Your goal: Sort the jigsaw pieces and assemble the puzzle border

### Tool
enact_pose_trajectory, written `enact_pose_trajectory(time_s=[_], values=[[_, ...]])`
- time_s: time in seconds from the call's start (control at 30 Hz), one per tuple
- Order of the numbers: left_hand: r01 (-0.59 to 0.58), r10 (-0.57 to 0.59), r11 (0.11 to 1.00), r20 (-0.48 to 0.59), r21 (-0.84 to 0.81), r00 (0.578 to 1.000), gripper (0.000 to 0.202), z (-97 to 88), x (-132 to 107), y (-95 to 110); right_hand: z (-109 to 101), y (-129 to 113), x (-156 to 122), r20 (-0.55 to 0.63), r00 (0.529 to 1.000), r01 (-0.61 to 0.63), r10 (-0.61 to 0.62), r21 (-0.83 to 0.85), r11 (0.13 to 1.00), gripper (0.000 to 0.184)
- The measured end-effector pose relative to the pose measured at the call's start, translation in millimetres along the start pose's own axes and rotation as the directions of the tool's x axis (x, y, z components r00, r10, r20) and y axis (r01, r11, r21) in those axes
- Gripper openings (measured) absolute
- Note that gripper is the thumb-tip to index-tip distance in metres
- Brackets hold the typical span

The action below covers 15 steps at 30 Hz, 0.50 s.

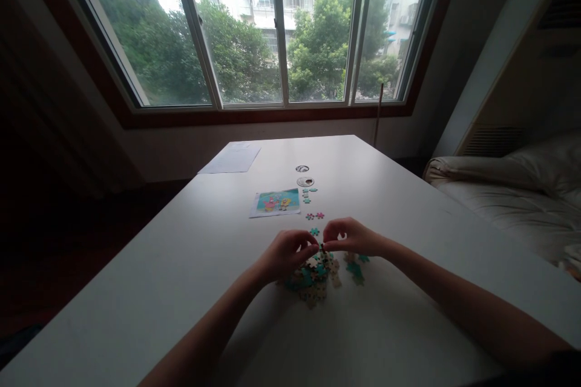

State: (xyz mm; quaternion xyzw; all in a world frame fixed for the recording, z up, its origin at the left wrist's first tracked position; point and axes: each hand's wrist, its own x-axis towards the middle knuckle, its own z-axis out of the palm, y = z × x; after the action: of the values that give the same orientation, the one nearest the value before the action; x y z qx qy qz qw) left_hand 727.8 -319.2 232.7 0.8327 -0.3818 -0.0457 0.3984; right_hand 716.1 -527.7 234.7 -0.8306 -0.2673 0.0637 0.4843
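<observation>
My left hand (pixel 287 253) and my right hand (pixel 353 236) meet over a heap of jigsaw pieces (pixel 313 278). Thumb and fingers are pinched on each hand, with a small dark jigsaw piece (pixel 322 247) between the fingertips; much of it is hidden. Teal and tan pieces make up the heap, several of them plain side up. More loose pieces (pixel 356 272) lie under and beside my right hand. Beyond my hands are a teal piece (pixel 315 231), two pink pieces (pixel 315 216) and a few light teal pieces (pixel 307 195).
A picture sheet (pixel 276 201) with pink and yellow cartoon figures lies left of the loose pieces. Two round items (pixel 305 181) sit farther back. White paper (pixel 231 158) rests at the far left of the white table (pixel 172 278). A pale sofa (pixel 512 187) stands at right.
</observation>
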Motion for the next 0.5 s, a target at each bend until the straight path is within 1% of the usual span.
enact_pose_trajectory(time_s=[0.13,0.2,0.27,0.33,0.4,0.5], values=[[0.030,-0.031,0.999,-0.055,-0.022,0.998,0.022,6.5,0.9,0.9,4.7,-0.3,1.9,-0.090,0.996,0.015,-0.014,0.003,1.000,0.024],[0.048,-0.053,0.997,-0.082,-0.060,0.995,0.023,6.4,1.7,-0.2,5.3,-1.3,2.2,-0.120,0.992,0.030,-0.032,-0.013,0.999,0.025],[0.055,-0.068,0.992,-0.117,-0.111,0.991,0.023,4.6,2.8,-1.5,5.3,-2.3,2.0,-0.175,0.983,0.043,-0.053,-0.062,0.997,0.024],[0.061,-0.086,0.986,-0.160,-0.156,0.983,0.022,1.9,3.9,-2.9,5.4,-2.9,1.2,-0.254,0.964,0.047,-0.085,-0.153,0.987,0.022],[0.067,-0.101,0.982,-0.193,-0.177,0.976,0.022,-0.6,4.8,-4.7,5.9,-2.9,-0.1,-0.301,0.942,0.065,-0.150,-0.273,0.960,0.020],[0.073,-0.110,0.981,-0.204,-0.180,0.973,0.022,-2.4,5.6,-7.5,8.1,-2.4,-2.1,-0.297,0.918,0.110,-0.265,-0.449,0.887,0.014]])
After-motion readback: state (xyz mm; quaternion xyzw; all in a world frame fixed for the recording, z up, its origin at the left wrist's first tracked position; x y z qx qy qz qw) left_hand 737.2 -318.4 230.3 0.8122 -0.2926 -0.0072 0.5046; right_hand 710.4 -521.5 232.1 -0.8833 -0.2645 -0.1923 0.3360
